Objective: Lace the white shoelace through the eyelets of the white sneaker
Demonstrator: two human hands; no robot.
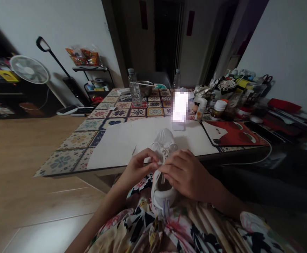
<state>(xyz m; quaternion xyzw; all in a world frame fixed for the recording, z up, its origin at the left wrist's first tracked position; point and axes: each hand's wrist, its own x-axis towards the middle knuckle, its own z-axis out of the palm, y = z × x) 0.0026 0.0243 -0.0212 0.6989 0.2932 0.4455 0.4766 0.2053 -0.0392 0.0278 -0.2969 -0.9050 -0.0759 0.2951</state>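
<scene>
Head cam view, white low-top sneaker (164, 140) held over the lap, toe pointing away twd the desk, heel end down by the floral-print clothing (148, 225). Left hand (140, 168) mostly closed, fingertips pinched in at the white laces (166, 149). Right hand (185, 174) curled over the top of the shoe w/ fingers pressed in nr the laces, so both have hold of it, but exact grip on the lace is hidden, cant tell. Past the toe, big white paper sheet (124, 140) on the colourful patterned-tile desk (69, 156), red-and-white mat (234, 133) just right of it. Further back on the desk: clear plastic water bottle (135, 89), steel bowl (145, 88), white-capped jar (219, 109), plus a bright upright object (180, 106) too blurred to tell. White round fan (29, 69) off to the left
</scene>
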